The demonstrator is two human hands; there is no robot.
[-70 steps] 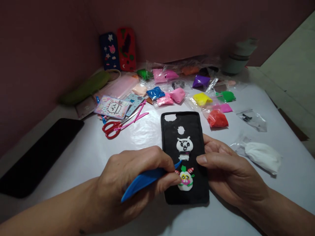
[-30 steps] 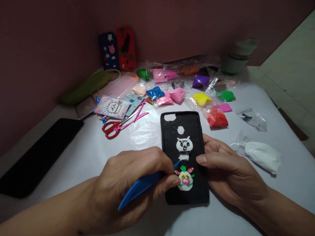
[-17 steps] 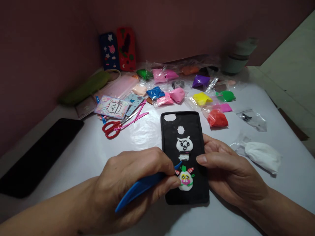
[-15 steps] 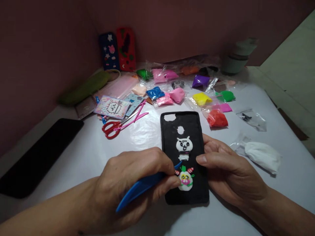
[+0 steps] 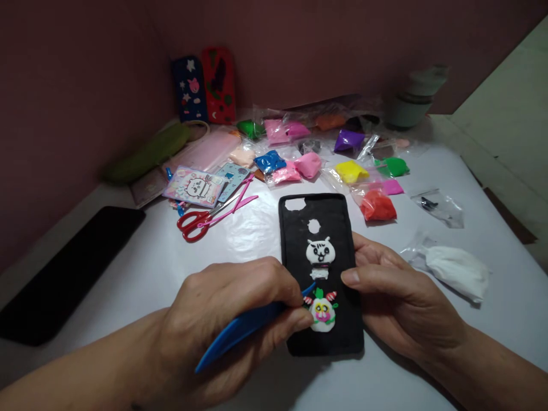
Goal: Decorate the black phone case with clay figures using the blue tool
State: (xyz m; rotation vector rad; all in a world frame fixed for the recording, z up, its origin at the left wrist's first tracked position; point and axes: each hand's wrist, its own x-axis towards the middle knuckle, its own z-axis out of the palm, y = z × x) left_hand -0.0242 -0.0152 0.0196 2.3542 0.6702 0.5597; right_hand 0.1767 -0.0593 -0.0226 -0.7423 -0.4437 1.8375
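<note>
A black phone case [image 5: 310, 217] lies on the white table in front of me. On it sit a white clay cat face [image 5: 319, 252], a small white clay lump [image 5: 320, 273] under it, and a white, pink and yellow clay figure [image 5: 322, 313] lower down. My left hand [image 5: 226, 319] is closed on a blue plastic modelling tool [image 5: 240, 337], whose tip touches the case just below the white lump. My right hand [image 5: 398, 302] grips the case's right edge, thumb on top.
Several bags of coloured clay [image 5: 351, 171] lie behind the case, a bag of white clay [image 5: 456, 271] to the right. Red scissors [image 5: 197, 220], pink tools and sticker cards [image 5: 194, 187] lie at left, with a black slab [image 5: 64, 274]. Two decorated cases [image 5: 205, 85] lean on the wall.
The blue tool's rear end has dipped lower in my left hand while its tip stays by the white lump. The case and my right hand have barely moved.
</note>
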